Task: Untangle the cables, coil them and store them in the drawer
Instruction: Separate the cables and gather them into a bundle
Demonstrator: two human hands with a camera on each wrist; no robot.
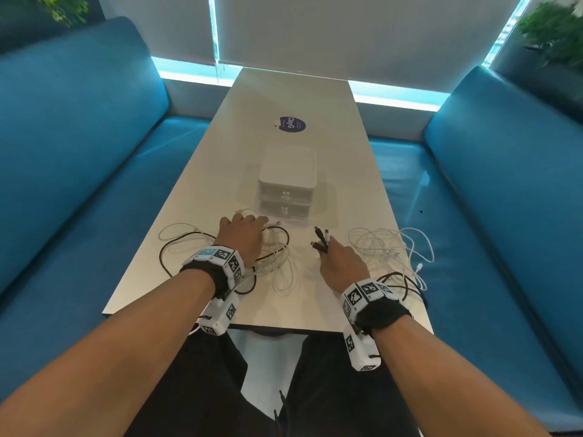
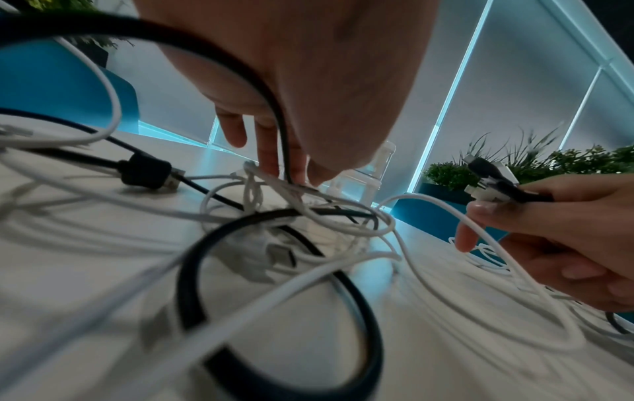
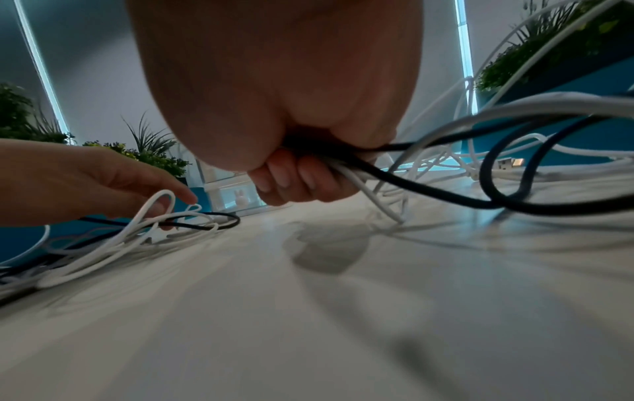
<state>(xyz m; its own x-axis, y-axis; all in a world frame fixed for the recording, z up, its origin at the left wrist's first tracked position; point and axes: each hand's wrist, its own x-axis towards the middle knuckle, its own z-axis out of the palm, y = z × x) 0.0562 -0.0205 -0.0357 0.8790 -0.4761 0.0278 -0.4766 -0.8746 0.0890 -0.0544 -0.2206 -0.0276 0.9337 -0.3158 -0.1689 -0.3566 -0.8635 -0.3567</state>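
A tangle of white and black cables [image 1: 274, 257] lies on the near left of the white table [image 1: 293, 96]. My left hand [image 1: 258, 220] reaches down into it, and its thumb and fingertips [image 2: 271, 160] close on the strands at a knot [image 2: 295, 187]. My right hand [image 1: 326, 250] grips a bundle of cable ends with black and white plugs [image 1: 321, 238] sticking up out of the fist. From that fist the cables trail right into a loose white pile [image 1: 388, 250]. A white two-drawer unit [image 1: 287, 181] stands just beyond both hands, its drawers closed.
Blue sofas [image 1: 79, 152] run along both sides of the table. A round purple sticker [image 1: 290, 124] sits behind the drawer unit. A black cable [image 1: 407, 282] hangs over the table's near right corner. Plants [image 1: 555, 33] stand at the back corners.
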